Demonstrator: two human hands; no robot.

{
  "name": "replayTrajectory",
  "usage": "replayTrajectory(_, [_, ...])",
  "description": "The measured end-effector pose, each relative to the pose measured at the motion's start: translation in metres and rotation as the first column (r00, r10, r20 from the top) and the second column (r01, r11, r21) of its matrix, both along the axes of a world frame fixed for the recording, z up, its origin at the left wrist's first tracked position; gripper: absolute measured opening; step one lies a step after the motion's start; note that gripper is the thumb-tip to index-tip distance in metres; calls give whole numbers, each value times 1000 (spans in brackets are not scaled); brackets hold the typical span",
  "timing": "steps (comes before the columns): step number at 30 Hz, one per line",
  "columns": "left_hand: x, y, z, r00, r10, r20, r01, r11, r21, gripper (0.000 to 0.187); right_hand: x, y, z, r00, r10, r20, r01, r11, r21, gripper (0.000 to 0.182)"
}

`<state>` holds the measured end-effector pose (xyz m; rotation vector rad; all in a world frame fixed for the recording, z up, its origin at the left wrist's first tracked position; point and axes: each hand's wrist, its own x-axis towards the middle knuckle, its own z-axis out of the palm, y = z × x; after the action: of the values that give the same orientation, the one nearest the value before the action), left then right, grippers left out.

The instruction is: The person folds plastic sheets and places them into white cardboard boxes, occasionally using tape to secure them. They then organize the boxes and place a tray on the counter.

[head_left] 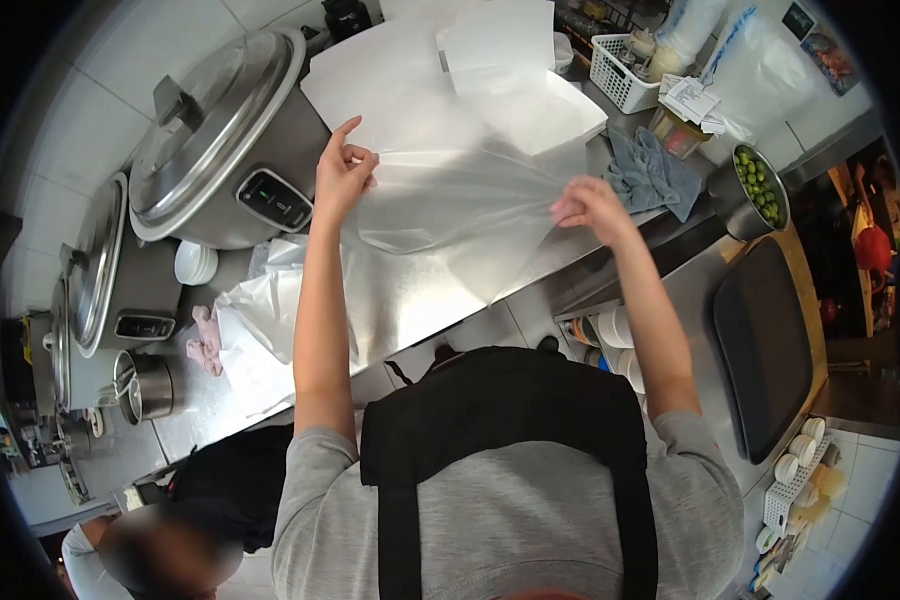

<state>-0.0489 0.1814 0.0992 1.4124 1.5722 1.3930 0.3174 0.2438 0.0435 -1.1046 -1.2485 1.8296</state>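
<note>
A thin, see-through plastic sheet, perhaps a flattened bag, stretches between my hands above the steel counter. At its left edge, my left hand pinches the plastic, with the index finger raised. The right edge is gripped between the fingertips of my right hand. Beyond it lie a white paper sheet and an open white box, partly seen through the plastic. Close to my right hand, a crumpled blue-grey cloth rests on the counter.
Large cookers line the left side, near white bowls and a metal pot. A white basket stands at the back right, with a metal container of green fruit nearer. Another person is at lower left.
</note>
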Motion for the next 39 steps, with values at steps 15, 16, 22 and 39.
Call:
replayTrajectory(15, [55, -108, -91, 991, 136, 10, -136, 991, -3, 84, -27, -60, -54, 923, -238, -303, 198, 968, -155, 52])
replayTrajectory(16, [56, -109, -93, 991, 132, 9, -132, 991, -14, 84, -39, -71, -55, 957, -164, -239, 139, 983, -118, 46])
replayTrajectory(22, [58, -126, -68, 984, 170, -53, -171, 985, -21, 78, -11, -65, -46, 996, 84, 14, -84, 996, -1, 12])
replayTrajectory(39, [76, -215, -87, 992, 116, 39, -70, 800, -597, 65, 85, -76, -59, 947, 76, 312, -91, 995, 35, 21])
